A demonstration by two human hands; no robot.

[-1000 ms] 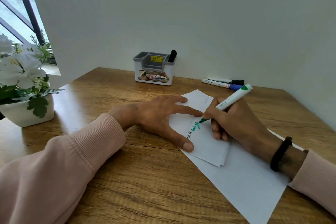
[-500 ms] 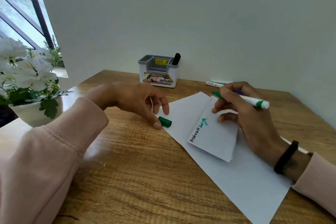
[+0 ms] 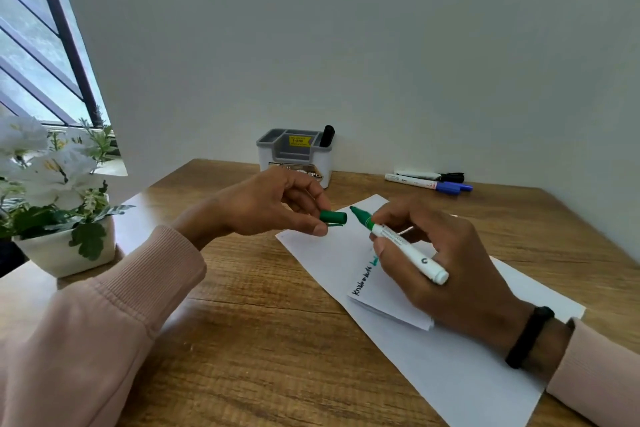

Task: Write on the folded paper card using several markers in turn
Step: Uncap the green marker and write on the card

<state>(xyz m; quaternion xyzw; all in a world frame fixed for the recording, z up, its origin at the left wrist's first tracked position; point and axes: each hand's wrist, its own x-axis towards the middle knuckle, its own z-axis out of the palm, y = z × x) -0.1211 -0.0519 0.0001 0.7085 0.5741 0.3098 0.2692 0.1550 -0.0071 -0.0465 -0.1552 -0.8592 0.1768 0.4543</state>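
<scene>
— So where does each hand stand?
— Left hand pinches the green cap between thumb and fingers; right hand grips the green marker, tip toward the cap, a small gap between them.
— And the card?
— Folded card lies on a paper sheet on the desk, partly under the right hand, writing along its left edge.

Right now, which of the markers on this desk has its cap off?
The green marker in the right hand: its tip is bare, its green cap in the left hand. The others look capped.
</scene>
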